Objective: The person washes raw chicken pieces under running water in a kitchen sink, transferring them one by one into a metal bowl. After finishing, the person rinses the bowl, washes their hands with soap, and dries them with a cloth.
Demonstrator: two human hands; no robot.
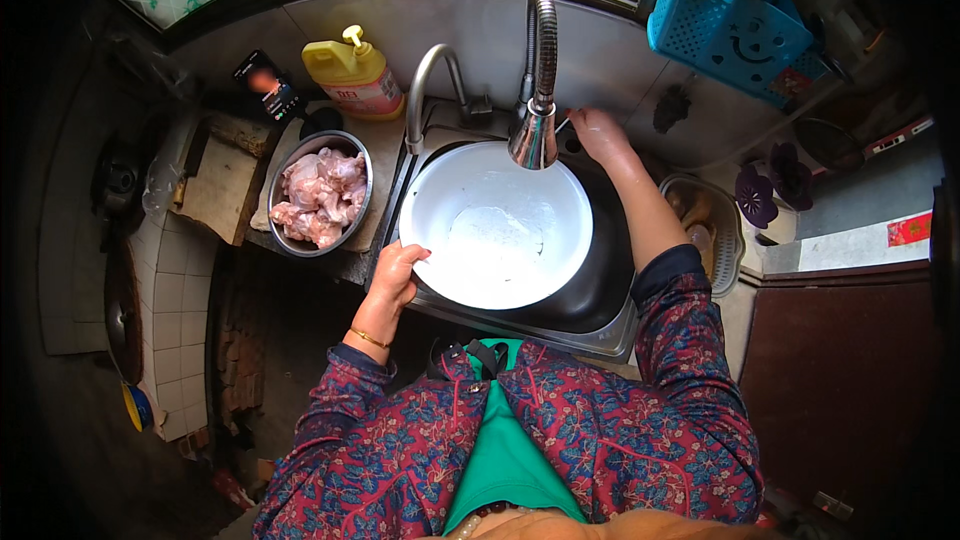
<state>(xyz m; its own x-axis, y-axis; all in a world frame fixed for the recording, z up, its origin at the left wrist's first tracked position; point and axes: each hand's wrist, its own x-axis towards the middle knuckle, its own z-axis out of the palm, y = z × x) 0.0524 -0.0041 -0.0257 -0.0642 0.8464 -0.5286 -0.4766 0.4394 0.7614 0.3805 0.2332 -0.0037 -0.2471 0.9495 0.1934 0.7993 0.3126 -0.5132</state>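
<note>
My left hand (395, 274) grips the near left rim of a wide, pale metal basin (502, 221), thumb over the edge. The basin rests tilted in the dark sink (611, 270), with a little water and small dark specks in it. My right hand (602, 136) reaches behind the sink, its fingertips on the thin lever (562, 124) of the flexible-neck faucet. That faucet's chrome spray head (534, 141) hangs over the basin's far edge; no stream of water is visible. A second, curved faucet (433, 79) stands to its left.
Raw meat pieces (322, 191) fill a steel bowl (281, 238) on the left counter. Behind it are a yellow pump jug (352, 79) and a phone (268, 86) with its screen lit. A blue basket (731, 30) hangs upper right. A plastic drainer basket (727, 262) sits right of the sink.
</note>
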